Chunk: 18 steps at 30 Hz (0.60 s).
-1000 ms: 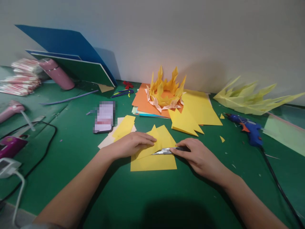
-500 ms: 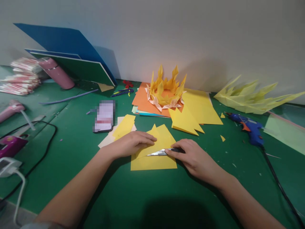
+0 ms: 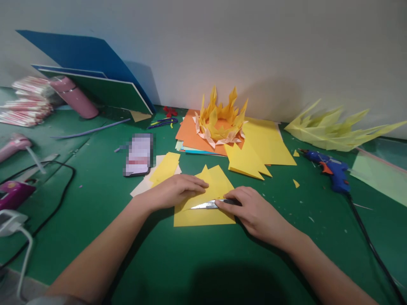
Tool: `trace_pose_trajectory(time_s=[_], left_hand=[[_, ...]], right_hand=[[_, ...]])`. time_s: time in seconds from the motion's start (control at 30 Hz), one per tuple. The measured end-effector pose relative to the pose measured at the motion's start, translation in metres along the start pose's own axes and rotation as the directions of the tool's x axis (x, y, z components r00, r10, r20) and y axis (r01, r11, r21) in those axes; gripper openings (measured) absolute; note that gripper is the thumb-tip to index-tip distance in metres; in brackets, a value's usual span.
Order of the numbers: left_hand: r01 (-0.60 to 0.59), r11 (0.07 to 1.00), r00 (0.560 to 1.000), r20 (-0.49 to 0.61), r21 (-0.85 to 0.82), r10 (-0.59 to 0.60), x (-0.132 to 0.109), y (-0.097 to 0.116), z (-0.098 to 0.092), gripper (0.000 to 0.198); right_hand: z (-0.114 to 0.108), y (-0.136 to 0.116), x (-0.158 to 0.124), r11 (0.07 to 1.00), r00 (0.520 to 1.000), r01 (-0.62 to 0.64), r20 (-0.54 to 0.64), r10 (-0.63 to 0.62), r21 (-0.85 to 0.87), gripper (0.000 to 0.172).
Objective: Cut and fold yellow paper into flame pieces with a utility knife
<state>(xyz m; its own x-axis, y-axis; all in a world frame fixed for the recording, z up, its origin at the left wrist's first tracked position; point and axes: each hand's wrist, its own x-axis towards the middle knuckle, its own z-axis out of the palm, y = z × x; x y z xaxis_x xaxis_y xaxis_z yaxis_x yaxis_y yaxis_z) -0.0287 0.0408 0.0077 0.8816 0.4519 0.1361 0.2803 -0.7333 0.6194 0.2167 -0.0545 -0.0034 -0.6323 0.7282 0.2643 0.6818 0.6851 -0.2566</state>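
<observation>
A folded yellow paper sheet (image 3: 203, 216) lies on the green mat (image 3: 178, 262) in front of me. My left hand (image 3: 174, 191) rests flat on its folded flap, fingers stretched out and pressing down. My right hand (image 3: 252, 209) is closed on a utility knife (image 3: 206, 205), whose silver blade lies along the crease, pointing left under the flap.
A phone (image 3: 139, 154) and more yellow paper (image 3: 165, 168) lie behind my left hand. A yellow paper crown (image 3: 221, 120) sits on orange and yellow sheets. A blue glue gun (image 3: 332, 171) with its black cord lies right. Pink tools and cables crowd the left edge.
My right hand has slid the knife leftward along the crease, deeper under the flap. My left hand has stayed in place.
</observation>
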Motion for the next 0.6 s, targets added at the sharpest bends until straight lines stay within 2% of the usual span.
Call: trace_pose_trajectory(time_s=[0.33,0.5,0.6], left_hand=[[0.029,0.999,0.999,0.019,0.018,-0.029,0.0,0.001,-0.001,0.027],[0.025,1.0,1.0,0.018,0.002,-0.025,0.0,0.001,-0.001,0.027],[0.023,1.0,1.0,0.021,-0.015,-0.022,0.0,0.0,0.0,0.027]], right_hand=[[0.002,-0.008,0.006,1.0,0.999,0.018,0.028,-0.018,-0.008,0.038],[0.005,-0.017,0.011,0.998,0.997,0.069,0.044,-0.069,0.015,0.035],[0.003,-0.013,0.008,0.996,0.996,0.078,0.034,-0.08,0.038,0.037]])
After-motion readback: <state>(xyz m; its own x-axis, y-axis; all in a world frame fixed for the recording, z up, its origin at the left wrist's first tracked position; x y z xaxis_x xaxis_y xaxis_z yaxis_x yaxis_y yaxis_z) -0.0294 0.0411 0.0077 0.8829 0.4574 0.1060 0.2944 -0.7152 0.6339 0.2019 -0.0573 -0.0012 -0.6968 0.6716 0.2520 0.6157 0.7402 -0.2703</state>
